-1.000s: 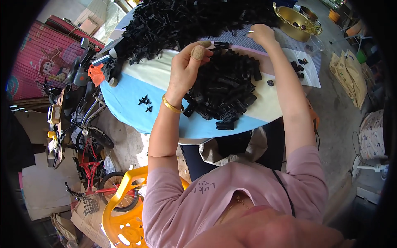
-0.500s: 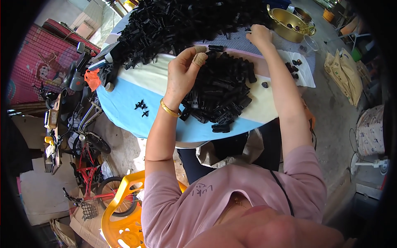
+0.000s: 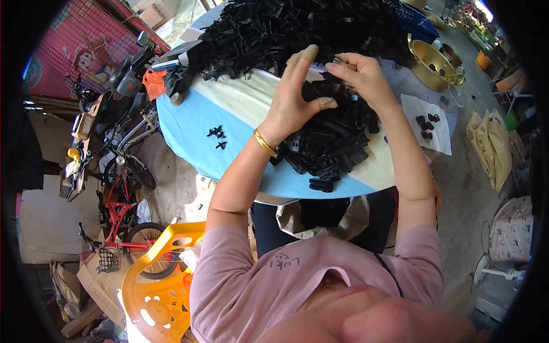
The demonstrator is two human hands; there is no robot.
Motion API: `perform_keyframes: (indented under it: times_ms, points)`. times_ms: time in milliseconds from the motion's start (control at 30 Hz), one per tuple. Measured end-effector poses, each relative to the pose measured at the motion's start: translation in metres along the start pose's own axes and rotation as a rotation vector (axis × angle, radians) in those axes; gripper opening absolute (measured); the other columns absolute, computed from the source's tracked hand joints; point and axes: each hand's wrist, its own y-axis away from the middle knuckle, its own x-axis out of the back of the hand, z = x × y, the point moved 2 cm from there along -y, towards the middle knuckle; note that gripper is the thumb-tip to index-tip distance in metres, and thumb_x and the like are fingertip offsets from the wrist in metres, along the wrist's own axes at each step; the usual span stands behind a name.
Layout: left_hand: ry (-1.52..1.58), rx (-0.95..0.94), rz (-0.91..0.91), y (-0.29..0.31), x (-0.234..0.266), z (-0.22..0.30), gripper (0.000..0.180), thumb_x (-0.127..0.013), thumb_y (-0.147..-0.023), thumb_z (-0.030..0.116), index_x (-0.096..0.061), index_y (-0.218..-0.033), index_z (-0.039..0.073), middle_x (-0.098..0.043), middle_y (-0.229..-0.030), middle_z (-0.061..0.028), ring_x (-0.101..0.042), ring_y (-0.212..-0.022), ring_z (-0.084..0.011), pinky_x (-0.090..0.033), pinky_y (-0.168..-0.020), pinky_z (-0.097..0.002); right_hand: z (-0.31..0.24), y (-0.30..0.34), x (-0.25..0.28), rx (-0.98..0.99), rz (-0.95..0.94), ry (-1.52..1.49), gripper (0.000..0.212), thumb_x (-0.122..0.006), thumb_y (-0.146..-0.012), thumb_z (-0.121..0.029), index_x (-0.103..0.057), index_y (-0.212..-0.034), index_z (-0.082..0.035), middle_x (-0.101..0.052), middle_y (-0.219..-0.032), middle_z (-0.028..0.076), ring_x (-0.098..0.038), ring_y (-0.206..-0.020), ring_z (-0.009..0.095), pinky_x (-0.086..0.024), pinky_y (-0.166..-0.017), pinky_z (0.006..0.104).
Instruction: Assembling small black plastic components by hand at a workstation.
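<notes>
Far left: bicycles (image 3: 123,214) and a yellow plastic chair (image 3: 154,280) beside the round table (image 3: 189,128), blue at the rim, cream toward the middle. A few stray black clips (image 3: 217,136) alone on the blue, well apart from the rest.

Left hand (image 3: 294,97) raised over the near pile of black plastic parts (image 3: 331,143), fingers spread and loosely curled, thumb bent toward the palm; gold bangle (image 3: 264,143) at the wrist. Cannot tell whether anything sits against that palm. A far larger heap of the same parts (image 3: 303,28) across the back of the table.

Right hand (image 3: 360,74) just beside the left, fingertips pinched together on a small black part (image 3: 338,59), barely visible between thumb and forefinger.

Judging by look: light, stiff moulded pieces, not fragile, with prongs likely to snag on neighbours and drag them along. Best taken singly by the flat body between thumb and forefinger, lifted clear of the tangle.

Further right: white paper (image 3: 428,123) with a few dark pieces, and a brass-coloured bowl (image 3: 432,66).
</notes>
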Motion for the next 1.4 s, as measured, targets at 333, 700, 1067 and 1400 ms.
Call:
perform_keyframes:
  times_ms: [333, 700, 1067, 1400]
  points:
    - [0.973, 0.44, 0.044, 0.003, 0.002, -0.01, 0.051, -0.067, -0.073, -0.001, -0.044, -0.118, 0.001, -0.056, -0.107, -0.0103, -0.058, -0.087, -0.013, -0.049, -0.077, -0.0257, -0.015, 0.012, -0.016, 0.026, -0.082, -0.059, 0.02, -0.061, -0.083, -0.019, -0.059, -0.093, -0.001, -0.055, -0.074, -0.002, -0.046, -0.064, 0.001, -0.037, -0.054, 0.0158]
    - [0.772, 0.351, 0.184, 0.01, -0.006, -0.008, 0.032, -0.057, -0.081, -0.002, -0.044, -0.11, -0.001, -0.058, -0.102, -0.0104, -0.058, -0.088, -0.013, -0.047, -0.077, -0.0245, -0.024, 0.023, -0.032, 0.171, -0.009, 0.121, 0.012, -0.052, -0.088, -0.011, -0.058, -0.088, 0.0, -0.052, -0.067, -0.002, -0.046, -0.061, 0.004, -0.038, -0.055, 0.0168]
    - [0.424, 0.24, 0.163, 0.016, -0.002, -0.006, 0.022, -0.055, -0.081, -0.006, -0.05, -0.102, -0.004, -0.057, -0.108, -0.0114, -0.056, -0.093, -0.0128, -0.046, -0.083, -0.0248, -0.031, 0.028, -0.033, 0.166, 0.007, 0.232, 0.01, -0.052, -0.087, -0.008, -0.057, -0.083, -0.001, -0.05, -0.061, -0.002, -0.045, -0.057, 0.004, -0.036, -0.051, 0.0181]
    - [1.222, 0.469, 0.22, 0.002, 0.009, -0.012, 0.027, -0.044, -0.09, 0.006, -0.039, -0.116, 0.002, -0.052, -0.112, -0.0167, -0.056, -0.099, -0.0247, -0.047, -0.087, -0.035, -0.042, 0.024, -0.022, 0.417, 0.048, 0.319, 0.008, -0.061, -0.081, -0.007, -0.058, -0.085, 0.0, -0.055, -0.069, -0.001, -0.047, -0.059, 0.002, -0.037, -0.052, 0.0164]
